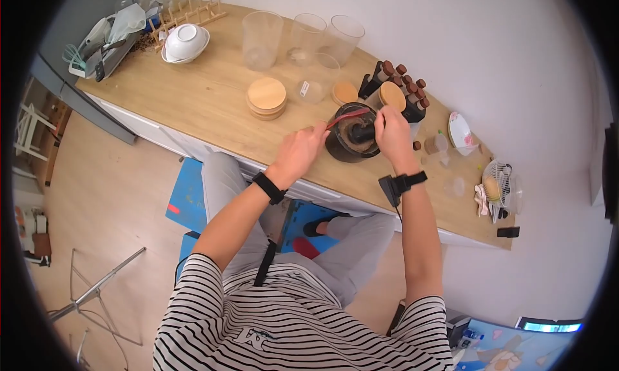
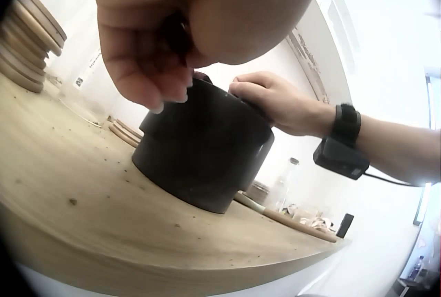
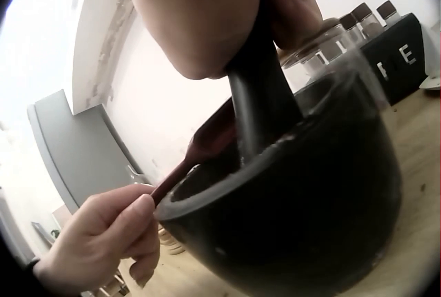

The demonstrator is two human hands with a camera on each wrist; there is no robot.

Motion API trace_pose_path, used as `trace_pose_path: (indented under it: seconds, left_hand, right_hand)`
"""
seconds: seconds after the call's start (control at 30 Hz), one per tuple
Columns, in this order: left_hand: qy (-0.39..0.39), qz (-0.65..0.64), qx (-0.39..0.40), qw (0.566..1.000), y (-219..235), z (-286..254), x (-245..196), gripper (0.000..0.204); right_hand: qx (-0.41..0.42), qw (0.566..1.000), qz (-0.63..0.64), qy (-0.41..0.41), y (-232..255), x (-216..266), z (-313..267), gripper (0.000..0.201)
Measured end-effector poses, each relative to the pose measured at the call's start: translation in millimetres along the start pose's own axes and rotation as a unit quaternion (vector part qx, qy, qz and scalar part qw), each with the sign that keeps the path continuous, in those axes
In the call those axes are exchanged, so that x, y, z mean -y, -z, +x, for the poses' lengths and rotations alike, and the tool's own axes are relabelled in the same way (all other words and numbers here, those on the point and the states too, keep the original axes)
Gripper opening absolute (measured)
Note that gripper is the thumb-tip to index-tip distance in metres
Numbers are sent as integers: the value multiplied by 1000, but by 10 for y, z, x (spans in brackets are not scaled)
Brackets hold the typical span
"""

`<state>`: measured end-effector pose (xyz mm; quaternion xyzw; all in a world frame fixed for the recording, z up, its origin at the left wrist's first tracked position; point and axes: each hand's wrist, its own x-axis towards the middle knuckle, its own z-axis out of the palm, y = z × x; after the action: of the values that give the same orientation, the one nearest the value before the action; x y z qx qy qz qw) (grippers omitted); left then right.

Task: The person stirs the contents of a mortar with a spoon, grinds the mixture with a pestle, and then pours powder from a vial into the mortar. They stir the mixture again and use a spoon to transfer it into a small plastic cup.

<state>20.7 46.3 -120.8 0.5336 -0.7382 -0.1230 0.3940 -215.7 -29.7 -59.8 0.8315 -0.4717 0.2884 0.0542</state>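
Observation:
A black mortar (image 1: pixel 342 150) stands near the front edge of the wooden counter, with brownish ground matter inside. My right hand (image 1: pixel 394 136) grips the upper end of a black pestle (image 3: pixel 258 107), whose lower end is down in the bowl. From the left side, my left hand (image 1: pixel 298 155) pinches the handle of a reddish-brown wooden spoon (image 3: pixel 207 142). The spoon's head reaches over the mortar's rim, close beside the pestle. In the left wrist view, the mortar's wall (image 2: pixel 203 149) hides its contents.
Behind the mortar are a lidded glass jar (image 1: pixel 392 97) and a black rack of capped bottles (image 1: pixel 403 78). Stacked wooden lids (image 1: pixel 266 94) and clear glass containers (image 1: pixel 261 42) stand to the left. White bowls (image 1: pixel 186 43) lie farther left; a flowered plate (image 1: pixel 460 132) leans at right.

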Motion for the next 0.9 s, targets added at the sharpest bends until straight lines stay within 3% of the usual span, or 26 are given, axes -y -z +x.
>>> trace_pose_path:
  seconds: [0.17, 0.3, 0.5, 0.7, 0.8, 0.9]
  left_hand:
    - [31, -49, -63, 996, -173, 55, -175, 18]
    - [46, -13, -67, 997, -154, 263, -198, 21]
    - [29, 70, -58, 995, -299, 375, -106, 25]
    - [17, 91, -76, 993, -276, 394, -116, 25]
    - [10, 100, -77, 992, -316, 390, -90, 25]
    - [10, 104, -75, 992, -335, 392, -82, 25]
  right_hand:
    - [36, 998, -44, 23, 154, 384, -320, 11]
    - [21, 997, -31, 67, 174, 555, -206, 11]
    - [31, 998, -54, -8, 58, 245, -35, 10]
    - [82, 990, -78, 89, 210, 449, -35, 10]
    - [54, 981, -56, 177, 42, 568, 26, 10]
    - [-16, 995, -47, 82, -58, 384, 125, 8]
